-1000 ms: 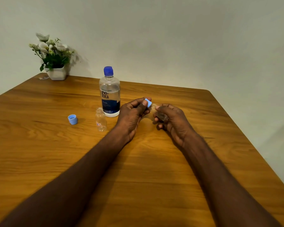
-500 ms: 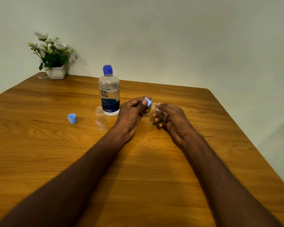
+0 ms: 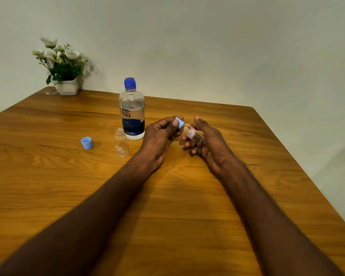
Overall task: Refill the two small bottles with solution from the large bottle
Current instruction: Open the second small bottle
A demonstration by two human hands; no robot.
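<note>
The large clear bottle [image 3: 132,114] with a dark blue label and blue cap stands upright mid-table. Just in front of it stands a small clear bottle [image 3: 121,143], uncapped, and its light blue cap [image 3: 86,143] lies to the left on the wood. My right hand [image 3: 206,143] holds a second small clear bottle [image 3: 192,134] tilted on its side, neck pointing left. My left hand [image 3: 160,137] pinches the light blue cap [image 3: 180,122] at that bottle's neck between thumb and fingers.
A white pot of white flowers [image 3: 65,70] sits at the table's far left corner against the wall. The wooden table [image 3: 48,186] ends at a rounded far right corner, with its right edge running down to the lower right.
My right hand has turned so the small bottle shows more between the fingers. The left hand still pinches the cap at its neck. Nothing else on the table moved.
</note>
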